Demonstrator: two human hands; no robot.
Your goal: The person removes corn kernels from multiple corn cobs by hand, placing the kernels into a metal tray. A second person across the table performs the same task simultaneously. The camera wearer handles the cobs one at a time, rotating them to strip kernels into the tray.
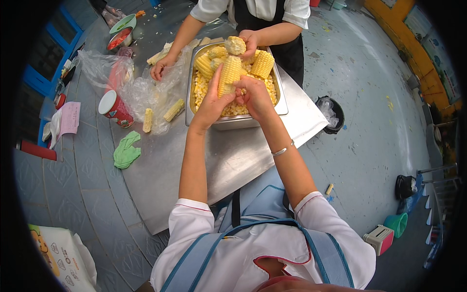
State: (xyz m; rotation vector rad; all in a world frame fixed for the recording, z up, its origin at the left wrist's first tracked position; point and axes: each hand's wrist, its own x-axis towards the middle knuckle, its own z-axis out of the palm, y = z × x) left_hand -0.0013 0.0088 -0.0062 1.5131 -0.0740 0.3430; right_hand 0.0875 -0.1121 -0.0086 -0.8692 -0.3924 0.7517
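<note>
My left hand is wrapped around an ear of corn, held tilted above a deep steel pan. The fingers of my right hand touch the right side of that ear, low down; its fingertips are partly hidden. Loose yellow kernels fill the pan under my hands. On top of them lie several ears, among them a thick piece of corn at the right. Across the pan, a co-worker's hand holds another piece of corn.
The steel table bears clear plastic bags, stripped cobs, a red canister with a white lid and a green cloth. The co-worker's other hand rests by the bags. A black bin stands on the floor, right.
</note>
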